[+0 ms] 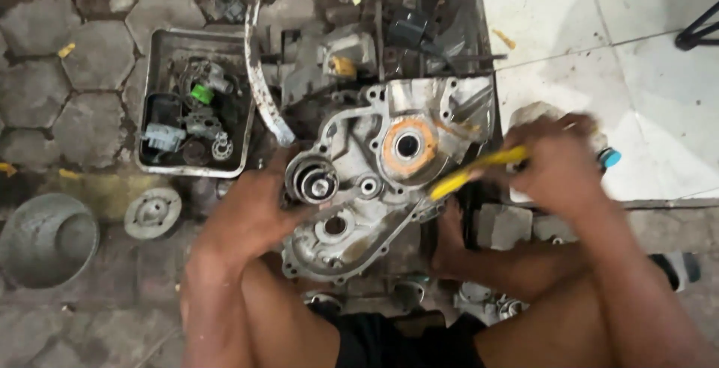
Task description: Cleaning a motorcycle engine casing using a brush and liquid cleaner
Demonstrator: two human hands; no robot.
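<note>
A grey aluminium engine crankcase half point(374, 181) lies on the ground between my knees, with an orange-stained round opening point(408, 147) at its upper right. My left hand point(251, 214) rests on the case's left edge, beside a round bearing seat point(313, 181). My right hand point(558, 162) grips a yellow tool point(475, 169), blurred by motion, whose tip points at the case's right edge just below the orange ring.
A metal tray point(153, 76) of small greasy parts sits at the left. A grey metal bowl point(46, 239) and a round disc point(152, 212) lie lower left. More engine parts and a frame point(404, 31) stand behind. White tiles point(636, 76) at right.
</note>
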